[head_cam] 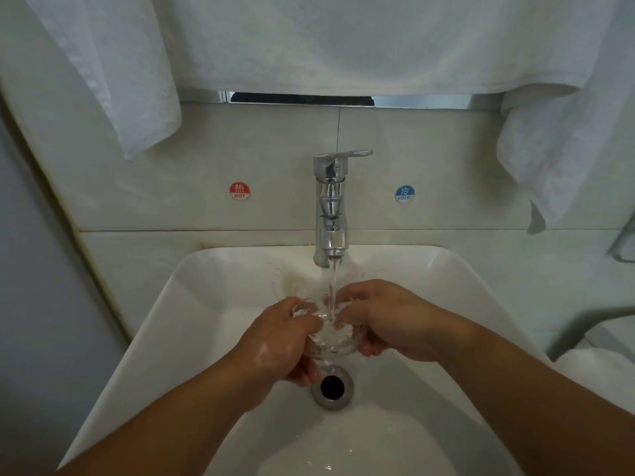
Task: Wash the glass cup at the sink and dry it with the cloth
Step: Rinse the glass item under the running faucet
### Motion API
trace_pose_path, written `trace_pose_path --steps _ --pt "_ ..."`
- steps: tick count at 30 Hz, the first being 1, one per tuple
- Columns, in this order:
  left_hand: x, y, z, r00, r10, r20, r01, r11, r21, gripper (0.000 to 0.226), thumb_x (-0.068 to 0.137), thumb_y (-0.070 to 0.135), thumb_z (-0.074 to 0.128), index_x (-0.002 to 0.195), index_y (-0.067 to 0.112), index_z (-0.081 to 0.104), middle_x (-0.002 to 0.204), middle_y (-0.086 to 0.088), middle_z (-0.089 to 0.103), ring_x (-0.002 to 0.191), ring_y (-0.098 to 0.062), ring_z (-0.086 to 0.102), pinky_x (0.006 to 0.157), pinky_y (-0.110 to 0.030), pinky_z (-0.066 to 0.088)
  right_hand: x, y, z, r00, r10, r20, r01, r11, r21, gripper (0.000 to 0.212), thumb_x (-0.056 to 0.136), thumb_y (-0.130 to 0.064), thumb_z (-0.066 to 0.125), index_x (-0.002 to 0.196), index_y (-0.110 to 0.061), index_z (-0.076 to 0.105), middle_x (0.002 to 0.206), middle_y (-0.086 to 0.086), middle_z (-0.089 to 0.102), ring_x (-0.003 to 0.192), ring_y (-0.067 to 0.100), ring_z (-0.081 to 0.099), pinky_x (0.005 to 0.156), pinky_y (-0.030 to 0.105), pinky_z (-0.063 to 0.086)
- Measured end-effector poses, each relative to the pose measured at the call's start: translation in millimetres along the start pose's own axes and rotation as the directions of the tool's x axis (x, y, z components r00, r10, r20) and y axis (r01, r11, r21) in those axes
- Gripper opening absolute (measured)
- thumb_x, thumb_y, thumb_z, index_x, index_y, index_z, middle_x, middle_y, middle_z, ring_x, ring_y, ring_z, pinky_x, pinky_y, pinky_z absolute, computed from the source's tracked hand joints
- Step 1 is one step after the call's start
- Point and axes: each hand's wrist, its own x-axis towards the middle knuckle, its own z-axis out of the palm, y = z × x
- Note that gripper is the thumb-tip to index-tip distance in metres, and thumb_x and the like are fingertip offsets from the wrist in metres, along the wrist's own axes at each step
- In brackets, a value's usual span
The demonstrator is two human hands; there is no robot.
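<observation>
A clear glass cup (pixel 331 340) is held upright over the white sink (pixel 178 321), directly under the running stream from the chrome tap (pixel 330 207). Water pours into its mouth and foams inside. My left hand (pixel 281 341) wraps the cup's left side, wet, with fingers curled underneath. My right hand (pixel 388 319) grips the right side, its fingertips over the rim. White cloths hang above: one at the upper left (pixel 113 80), one at the upper right (pixel 563 139).
The drain (pixel 332 386) lies just below the cup. Red HOT (pixel 240 192) and blue COLD (pixel 404 194) stickers flank the tap on the tiled wall. A folded white towel (pixel 598 369) sits at the right edge beside the basin.
</observation>
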Motion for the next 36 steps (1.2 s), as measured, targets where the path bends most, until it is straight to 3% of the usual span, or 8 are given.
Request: trace_pose_path --steps 11,17,21,24,27,30,33,36 --pt "1.4 -2.0 -1.4 0.986 0.075 0.149 -0.034 0.966 -0.258 0.057 0.088 -0.009 0.069 0.127 0.032 0.064 0.117 -0.012 0.074 0.096 -0.038 0.077 0.08 -0.05 0.065 3.4 2.2 -3.4 0.963 -0.206 -0.174 0.113 0.894 -0.434 0.041 0.103 -0.042 0.052 0.079 -0.014 0.071 0.063 -0.003 0.068 0.042 0.003 0.057 0.047 0.02 0.046" --pt "3.7 -6.6 -4.2 0.946 0.232 0.226 -0.201 0.968 -0.151 0.088 0.069 -0.006 0.09 0.135 0.04 0.053 0.121 0.006 0.073 0.112 -0.02 0.072 0.089 -0.044 0.064 2.7 1.1 -10.0 0.965 -0.174 -0.198 0.171 0.985 -0.031 0.017 0.096 -0.029 0.068 0.095 -0.016 0.078 0.068 0.006 0.068 0.046 0.018 0.055 0.042 0.025 0.045" --pt "3.6 -7.5 -5.7 0.946 0.267 0.184 -0.264 0.964 -0.037 0.094 0.061 0.003 0.097 0.134 0.041 0.05 0.122 0.008 0.07 0.112 -0.018 0.07 0.092 -0.038 0.063 -4.3 -8.6 -8.9 0.962 -0.162 -0.221 0.105 0.963 -0.249 0.032 0.096 -0.048 0.063 0.082 -0.022 0.076 0.068 -0.001 0.071 0.047 0.014 0.064 0.047 0.027 0.052" --pt "3.4 -5.9 -8.2 0.947 0.271 0.174 -0.28 0.959 0.031 0.095 0.062 0.012 0.098 0.136 0.043 0.047 0.129 0.015 0.064 0.11 -0.012 0.069 0.09 -0.027 0.062 -11.5 -30.7 -19.8 0.809 -0.405 -0.426 0.12 0.823 -0.555 0.035 0.096 -0.053 0.057 0.078 -0.028 0.072 0.07 -0.007 0.071 0.061 0.009 0.068 0.066 0.029 0.056" --pt "5.9 -6.8 -11.7 0.944 0.276 0.179 -0.279 0.96 -0.008 0.097 0.06 0.016 0.1 0.138 0.042 0.048 0.132 0.014 0.064 0.112 -0.014 0.07 0.097 -0.035 0.06 -23.4 -56.5 -30.6 0.496 -0.622 -0.606 0.195 0.76 -0.62 0.027 0.099 -0.032 0.056 0.076 -0.023 0.068 0.067 -0.007 0.067 0.059 0.007 0.061 0.063 0.025 0.052" --pt "7.8 -8.3 -13.5 0.943 0.278 0.183 -0.278 0.96 -0.023 0.096 0.057 0.017 0.1 0.136 0.043 0.05 0.129 0.013 0.066 0.118 -0.018 0.066 0.101 -0.041 0.059 -29.5 -70.5 -37.4 0.319 -0.72 -0.616 0.274 0.693 -0.667 0.015 0.095 -0.021 0.057 0.107 -0.023 0.066 0.095 -0.009 0.065 0.075 0.008 0.058 0.071 0.023 0.049" --pt "10.0 -12.2 -12.4 0.942 0.264 0.205 -0.266 0.964 -0.018 0.097 0.055 0.017 0.099 0.135 0.04 0.052 0.129 0.01 0.067 0.12 -0.021 0.065 0.099 -0.043 0.06 -24.1 -76.6 -43.0 0.518 -0.762 -0.389 0.283 0.581 -0.763 0.06 0.094 -0.018 0.057 0.151 -0.024 0.039 0.148 -0.003 0.044 0.121 0.015 0.053 0.1 0.031 0.047" --pt "10.8 -13.7 -12.4 0.939 0.274 0.207 -0.281 0.96 0.002 0.095 0.057 0.019 0.099 0.136 0.041 0.051 0.132 0.013 0.065 0.122 -0.02 0.064 0.101 -0.041 0.059 -21.8 -84.0 -44.0 0.599 -0.759 -0.256 0.242 0.476 -0.845 0.069 0.095 -0.021 0.057 0.157 -0.025 0.026 0.158 -0.003 0.035 0.135 0.018 0.044 0.112 0.036 0.04"
